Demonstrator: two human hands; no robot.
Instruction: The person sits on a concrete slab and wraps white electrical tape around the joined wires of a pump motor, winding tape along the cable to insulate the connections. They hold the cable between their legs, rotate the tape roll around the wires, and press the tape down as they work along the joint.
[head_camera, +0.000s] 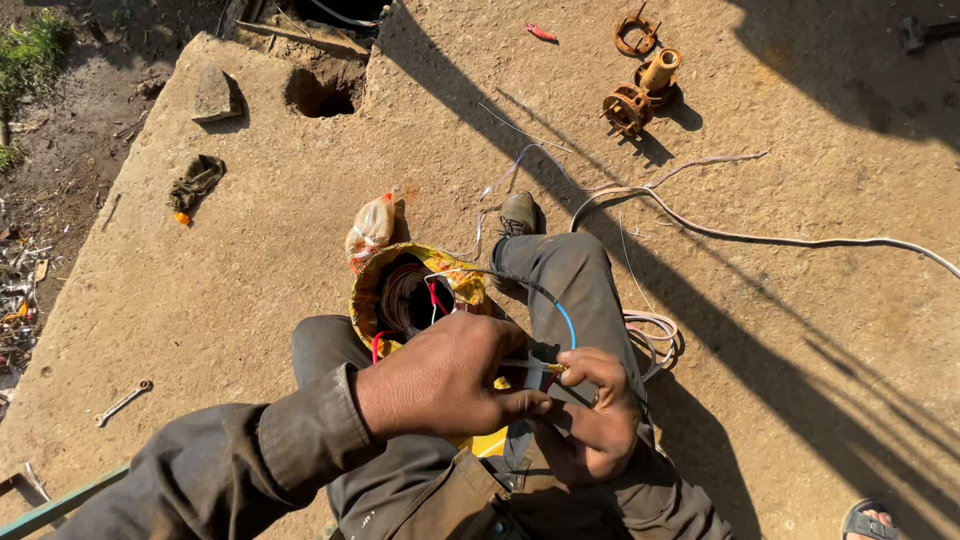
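Observation:
I sit on a concrete slab with a round motor stator (412, 296) between my knees, wrapped in yellow insulation with dark copper windings inside. Red, white and blue lead wires (566, 322) rise from it. My left hand (447, 377) is closed around the ends of these wires just above the stator's near edge. My right hand (594, 414) pinches the same wire ends from the right, fingers meeting the left hand's fingertips. What lies between the fingertips is too small to make out.
A spanner (122, 401) lies on the slab at left. A plastic bag (371, 229) sits beyond the stator. Rusty pump parts (640, 85) stand at the far right. A long pale cable (760, 238) crosses the slab. Another person's sandalled foot (872, 521) shows bottom right.

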